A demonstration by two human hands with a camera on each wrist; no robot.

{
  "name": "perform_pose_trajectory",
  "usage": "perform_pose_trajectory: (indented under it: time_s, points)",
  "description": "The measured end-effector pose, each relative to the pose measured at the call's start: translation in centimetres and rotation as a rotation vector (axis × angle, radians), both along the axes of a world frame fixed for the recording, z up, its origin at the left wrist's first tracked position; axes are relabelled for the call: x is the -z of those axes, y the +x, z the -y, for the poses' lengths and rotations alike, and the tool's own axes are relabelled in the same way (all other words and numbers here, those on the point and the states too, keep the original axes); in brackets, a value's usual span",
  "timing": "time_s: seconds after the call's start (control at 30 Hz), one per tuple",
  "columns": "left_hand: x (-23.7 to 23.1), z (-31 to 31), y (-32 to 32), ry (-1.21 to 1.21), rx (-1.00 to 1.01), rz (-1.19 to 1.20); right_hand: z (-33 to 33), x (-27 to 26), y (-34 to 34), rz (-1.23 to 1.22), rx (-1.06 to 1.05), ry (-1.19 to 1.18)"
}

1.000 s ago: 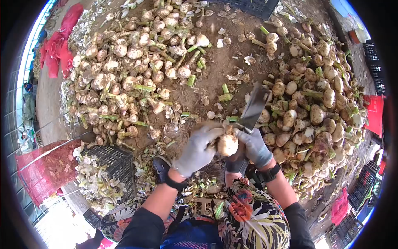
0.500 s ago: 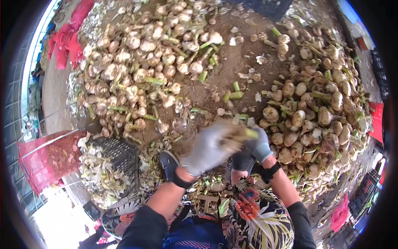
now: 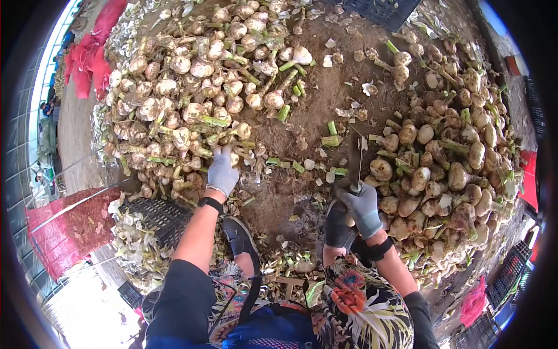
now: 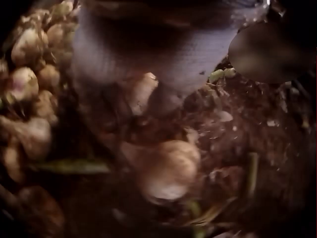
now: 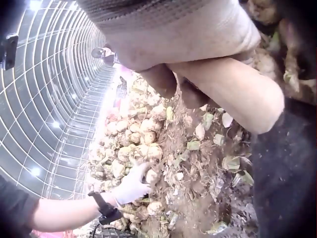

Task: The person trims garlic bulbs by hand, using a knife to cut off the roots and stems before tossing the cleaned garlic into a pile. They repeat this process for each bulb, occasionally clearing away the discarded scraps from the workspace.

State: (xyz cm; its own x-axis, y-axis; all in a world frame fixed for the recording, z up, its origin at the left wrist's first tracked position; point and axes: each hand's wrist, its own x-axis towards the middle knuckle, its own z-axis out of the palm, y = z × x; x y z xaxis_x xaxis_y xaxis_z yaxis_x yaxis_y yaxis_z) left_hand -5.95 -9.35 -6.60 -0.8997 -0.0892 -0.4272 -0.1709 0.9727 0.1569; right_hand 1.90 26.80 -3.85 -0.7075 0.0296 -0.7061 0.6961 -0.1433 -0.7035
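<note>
The gloved left hand (image 3: 223,172) reaches to the near edge of the left pile of garlic (image 3: 165,87), fingers spread beside a bulb (image 3: 234,158). From the right wrist view, that hand (image 5: 132,186) has thumb and fingers apart around a bulb (image 5: 152,176). In the dim left wrist view, one bulb (image 4: 142,93) shows at the shadowed fingers and another (image 4: 171,171) lies below them. The gloved right hand (image 3: 361,208) grips a knife (image 3: 360,160) above the right shoe, blade pointing away from the body; its pale handle (image 5: 237,94) fills the right wrist view's top.
A second garlic pile (image 3: 447,157) lies at the right, close to the right hand. Between the piles, cut green stems (image 3: 331,141) and skins litter the soil. A black crate (image 3: 157,218) stands at the lower left, another (image 3: 383,11) at the top.
The left hand has left the right hand's side and moved to the left pile; the bulb it held is gone from it. The right hand keeps the knife, its blade turned more upright in view.
</note>
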Motion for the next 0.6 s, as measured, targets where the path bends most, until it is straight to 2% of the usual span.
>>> perform_pose_trajectory:
  time_s: [0.03,0.07,0.13,0.17,0.2,0.27,0.3,0.33,0.4,0.47,0.5,0.53,0.6]
  points:
    - [1.0,0.0,1.0,0.033,0.019,-0.184,0.0,0.4,0.0,-0.017,-0.026,0.007]
    - [0.1,-1.5,1.0,0.034,0.018,-0.183,0.1,0.0,-0.5,-0.016,-0.026,0.009]
    - [-2.1,-5.7,1.4,0.962,-0.542,0.075,0.9,-1.2,-1.1,0.113,0.095,-0.222]
    - [-4.2,-8.2,1.8,1.138,-0.575,0.112,1.5,0.7,-0.6,0.054,0.11,-0.234]
    - [-5.9,-10.6,2.2,1.321,-0.603,0.147,2.0,-0.3,-1.3,0.046,0.113,-0.224]
    - [-7.3,-13.5,3.5,1.512,-0.568,0.295,3.2,-3.1,-2.6,-0.06,-0.038,-0.227]
    - [-8.2,-14.9,4.1,1.655,-0.607,0.353,3.6,-3.0,-2.7,-0.064,-0.036,-0.22]
    - [-7.5,-15.6,4.6,1.496,-0.494,0.217,4.1,-2.6,-2.7,-0.144,-0.036,-0.188]
    - [-6.8,-14.8,5.4,1.463,-0.501,0.245,4.3,-2.7,-2.2,-0.221,-0.035,-0.162]
    - [-7.0,-14.4,5.4,1.412,-0.441,0.28,3.1,-5.0,-2.3,-0.258,-0.293,0.086]
    - [-7.2,-14.2,5.5,1.359,-0.381,0.317,2.4,-6.2,-2.3,-0.276,-0.464,0.294]
    - [-6.0,-13.5,6.5,1.358,-0.381,0.316,2.1,-6.1,-2.0,-0.277,-0.464,0.293]
    - [-2.8,-11.8,9.4,1.411,-0.502,0.181,1.7,-6.1,-1.5,-0.642,-0.808,0.795]
